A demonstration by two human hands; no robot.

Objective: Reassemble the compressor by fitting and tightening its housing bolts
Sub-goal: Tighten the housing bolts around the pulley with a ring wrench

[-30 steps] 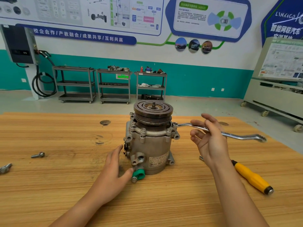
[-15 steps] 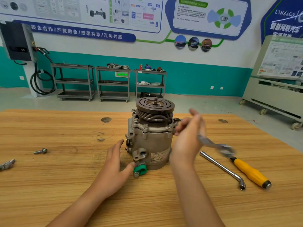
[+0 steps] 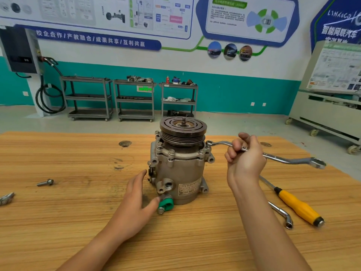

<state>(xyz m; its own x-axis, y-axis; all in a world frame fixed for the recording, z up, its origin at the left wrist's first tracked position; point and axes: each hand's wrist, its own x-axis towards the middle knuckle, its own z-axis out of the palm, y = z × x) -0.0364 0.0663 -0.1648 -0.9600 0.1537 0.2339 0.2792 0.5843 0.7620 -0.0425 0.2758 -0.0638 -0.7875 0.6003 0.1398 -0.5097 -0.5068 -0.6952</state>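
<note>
The right hand point(image 3: 245, 161) is curled round the middle of the wrench point(image 3: 283, 159), knuckles up, holding it roughly level above the table point(image 3: 78, 222). The wrench's ring end sits over a bolt point(image 3: 208, 143) on the right flange of the compressor point(image 3: 179, 173), and its open end sticks out to the right past the hand. Below the right wrist, an L-key point(image 3: 281, 211) and a screwdriver point(image 3: 298, 207) lie side by side on the table, partly hidden by the forearm.

The left hand point(image 3: 136, 194) is flat, fingers straight, beside the lower left of the compressor; its thumb touches the green cap point(image 3: 166, 204) at the base, and its fingertips are just beside the housing.

The compressor stands upright mid-table between the two hands, pulley point(image 3: 183, 127) on top, with more bolts seated round its upper flange. Well apart to the left lies a loose bolt point(image 3: 46, 182), and a small metal part point(image 3: 6, 198) lies at the table's left edge.
</note>
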